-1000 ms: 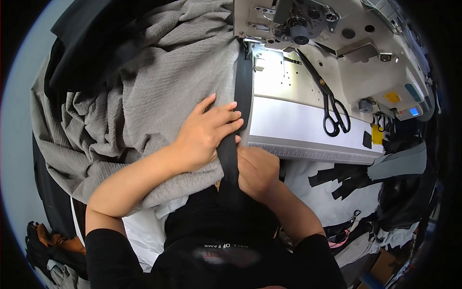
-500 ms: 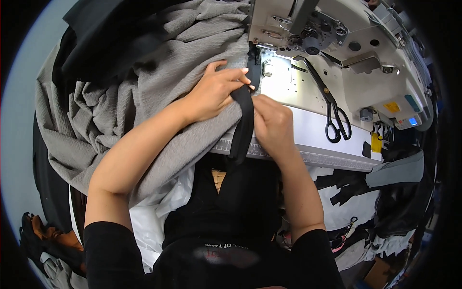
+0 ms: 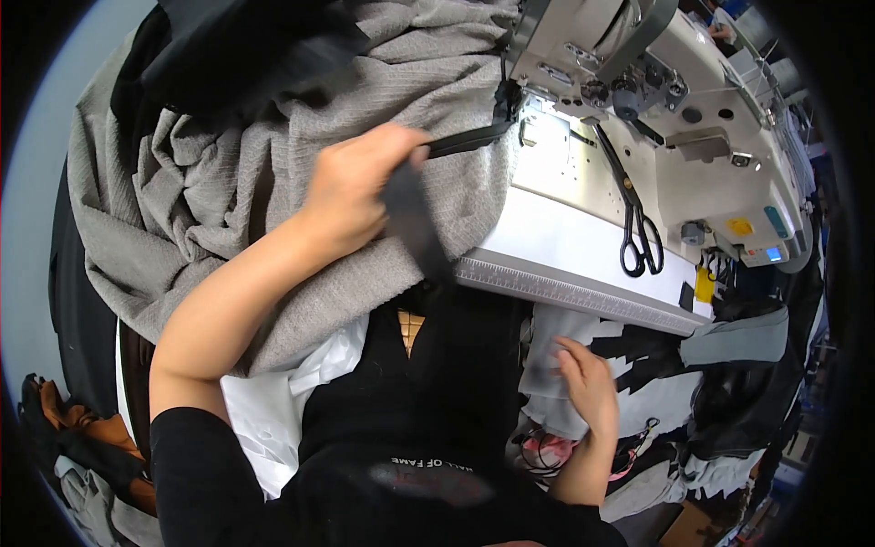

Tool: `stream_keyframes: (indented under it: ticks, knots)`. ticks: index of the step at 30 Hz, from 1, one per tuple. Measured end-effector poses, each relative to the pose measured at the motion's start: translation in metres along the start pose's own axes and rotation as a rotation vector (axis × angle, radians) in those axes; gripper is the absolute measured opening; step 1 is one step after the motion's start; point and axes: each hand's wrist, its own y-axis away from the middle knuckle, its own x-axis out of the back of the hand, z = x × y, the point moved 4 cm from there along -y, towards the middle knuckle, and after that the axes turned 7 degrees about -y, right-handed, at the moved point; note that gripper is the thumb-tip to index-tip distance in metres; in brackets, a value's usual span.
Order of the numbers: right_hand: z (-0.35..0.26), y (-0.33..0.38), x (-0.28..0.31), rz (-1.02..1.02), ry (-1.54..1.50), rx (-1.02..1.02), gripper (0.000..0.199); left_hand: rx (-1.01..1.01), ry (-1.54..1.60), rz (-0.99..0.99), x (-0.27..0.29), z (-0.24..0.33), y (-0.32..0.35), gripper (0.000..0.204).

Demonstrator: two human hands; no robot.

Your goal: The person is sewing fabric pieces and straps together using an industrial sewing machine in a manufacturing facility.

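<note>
Left hand grips black strip over grey fabric

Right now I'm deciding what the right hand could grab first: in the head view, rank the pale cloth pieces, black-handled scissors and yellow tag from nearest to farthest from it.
1. Pale cloth pieces: under the right hand, below the table edge.
2. Yellow tag: hanging at the table's front edge, up and right.
3. Black-handled scissors: on the white table, farther up.

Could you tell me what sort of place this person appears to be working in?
Most likely a garment sewing workshop: an industrial sewing machine stands on a white table with black scissors on it, and grey fabric is heaped beside cut cloth pieces.
</note>
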Motion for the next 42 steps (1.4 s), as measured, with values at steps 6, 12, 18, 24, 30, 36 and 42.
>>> stream_keyframes:
  ticks: [6,12,18,24,30,36,42]
  knots:
    - [0.011,0.044,0.041,0.499,-0.239,-0.121,0.025,0.113,-0.147,-0.089,0.047,0.0,0.047,0.014]
    - [-0.117,-0.037,-0.06,0.183,-0.503,0.713,0.03,-0.088,-0.089,-0.19,0.052,0.033,0.053,0.028]
    - [-0.166,-0.059,-0.181,-0.685,-1.192,0.182,0.025,0.118,-0.07,-0.346,0.071,0.035,0.042,0.031]
    - [-0.134,-0.1,-0.253,-0.223,-0.894,0.209,0.035,0.315,-0.064,-0.488,0.051,-0.017,0.043,0.037]
    - [-0.18,-0.084,-0.243,-0.745,-1.621,-0.102,0.04,0.023,-0.152,-0.469,0.004,-0.035,0.028,0.037]
    - [-0.212,-0.028,-0.157,-0.785,-1.044,0.121,0.076,0.084,-0.093,-0.428,-0.008,-0.089,-0.004,0.046]
    - [-0.149,0.017,-0.134,-1.464,-1.423,0.22,0.03,-0.054,-0.397,-0.12,0.033,-0.17,0.01,0.032]
